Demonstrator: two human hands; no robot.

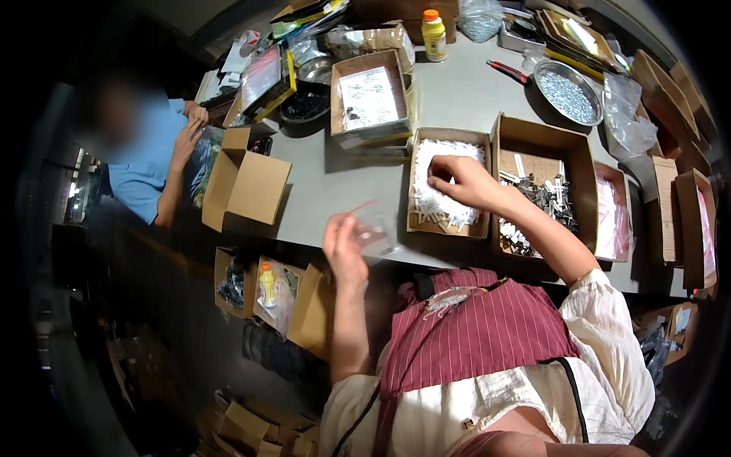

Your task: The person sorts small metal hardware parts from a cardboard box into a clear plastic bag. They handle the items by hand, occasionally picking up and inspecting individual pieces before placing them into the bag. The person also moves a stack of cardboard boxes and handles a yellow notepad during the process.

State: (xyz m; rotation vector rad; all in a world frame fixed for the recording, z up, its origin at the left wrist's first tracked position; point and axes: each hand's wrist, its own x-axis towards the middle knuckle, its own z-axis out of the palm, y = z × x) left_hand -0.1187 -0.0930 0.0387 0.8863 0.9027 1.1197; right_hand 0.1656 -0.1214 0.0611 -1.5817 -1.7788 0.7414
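My left hand [346, 247] is closed on a clear plastic bag [373, 231] with a red line along its top, held up by the table's front edge. Over a shallow cardboard box [411, 217] full of small white plastic pieces [449, 209], my right hand [463, 181] has its fingers curled together. Whatever they may pinch is too small to make out. Just right of it, beneath my right forearm, a deeper cardboard box [585, 171] holds black and white small parts [552, 199]. A box of clear bags with pink-red edges [611, 209] stands beyond that one.
A round metal pan [567, 91] of small silvery parts and a red-handled cutter [508, 72] lie farther back. A yellow bottle [434, 38] stands near stacked boxes [371, 91]. At left, a co-worker in a blue shirt [141, 156] handles something beside an open carton [257, 186].
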